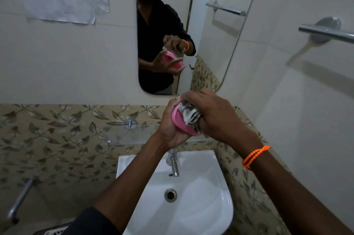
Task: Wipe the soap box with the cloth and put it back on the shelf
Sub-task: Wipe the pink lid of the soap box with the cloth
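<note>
The pink soap box (179,122) is being held up above the white sink (218,181), in front of the lower edge of the mirror (166,29). It is being gripped by the left hand (170,125), whose fingers are curled around its far side while the palm is supporting it from below. A striped cloth (189,113) is being pressed against the open face of the box by the right hand (212,116); the fingers of this hand are bent around the bunched cloth and are holding it firmly. An orange bracelet (255,156) is being worn on the right wrist.

The wiping step appears to be under way and is probably not yet finished. To do it well, the box should be kept steady by the left hand while the cloth is being moved along the whole inner face and then around the rim, where soap residue usually collects. The box should also be turned, so that the covered side is reached too. It is better if the work is kept over the sink, because drops and a slipped box are then caught there.

The glass shelf (132,133) is fixed just above the sink, behind the tap (174,165) and to the left of the hands. The box is being held close to it, so only a short move should be needed for the return.
</note>
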